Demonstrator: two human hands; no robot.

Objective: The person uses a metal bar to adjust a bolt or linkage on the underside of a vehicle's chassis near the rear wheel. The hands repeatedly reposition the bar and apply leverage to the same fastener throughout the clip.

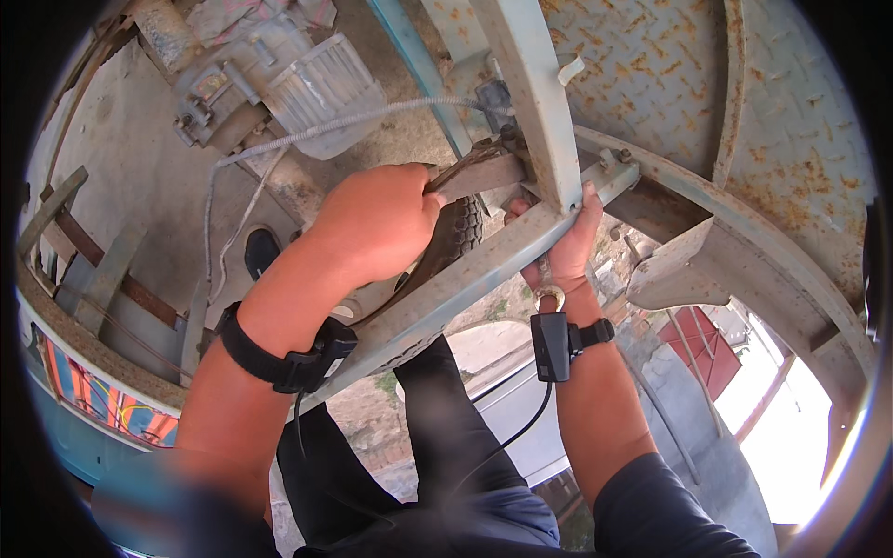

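My left hand (pixel 381 223) is closed around a flat dull metal strip (pixel 484 176), which reaches toward a bolted joint (pixel 510 139) on a pale blue upright beam (pixel 530 93). Below that, my right hand (pixel 567 244) grips near the slanted steel crossbeam (pixel 465 270), thumb up along its side, fingers partly hidden behind it. A ring-ended spanner (pixel 551 296) lies in that hand, its ring end pointing down by the wrist. A tire (pixel 462 228) shows behind the crossbeam, partly hidden by my left hand.
Rusty tread plates (pixel 791 139) and a curved rail (pixel 781 237) fill the right. A finned metal housing (pixel 316 102) with grey corrugated conduit (pixel 349 118) sits upper left. Frame bars (pixel 121 270) stand at left, above coloured wiring (pixel 126 395). My legs (pixel 437 418) and the ground show below.
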